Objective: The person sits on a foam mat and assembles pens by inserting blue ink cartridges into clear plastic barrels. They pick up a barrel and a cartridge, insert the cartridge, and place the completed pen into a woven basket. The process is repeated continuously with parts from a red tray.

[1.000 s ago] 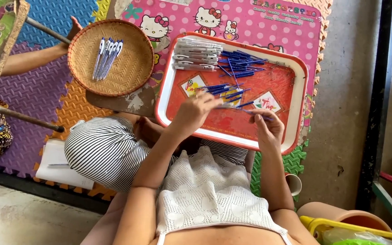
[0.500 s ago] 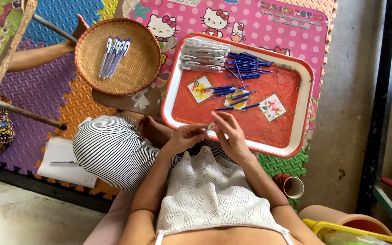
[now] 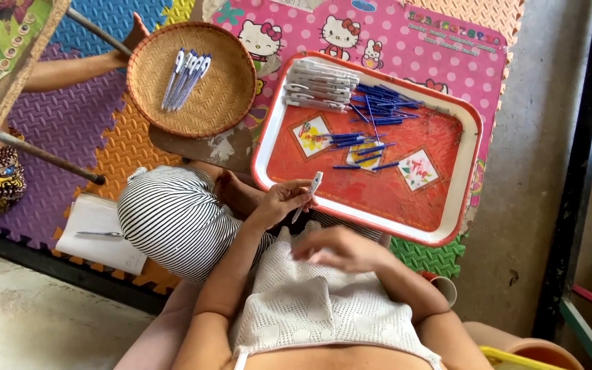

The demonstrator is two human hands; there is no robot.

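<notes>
My left hand holds a white pen upright over the near rim of a red tray. My right hand is blurred, close to my body below the pen, with its fingers loosely curled and nothing seen in it. On the tray lie a row of white pen barrels at the far left and a loose heap of blue refills, with more blue refills in the middle.
A round woven basket to the left holds several finished white and blue pens. Another person's arm reaches toward it. A notepad with a pen lies on the foam mat. A cup stands at my right.
Both hands have drawn back from the tray toward my body. My left hand now holds a white pen up; my right hand has dropped lower and moves quickly.
</notes>
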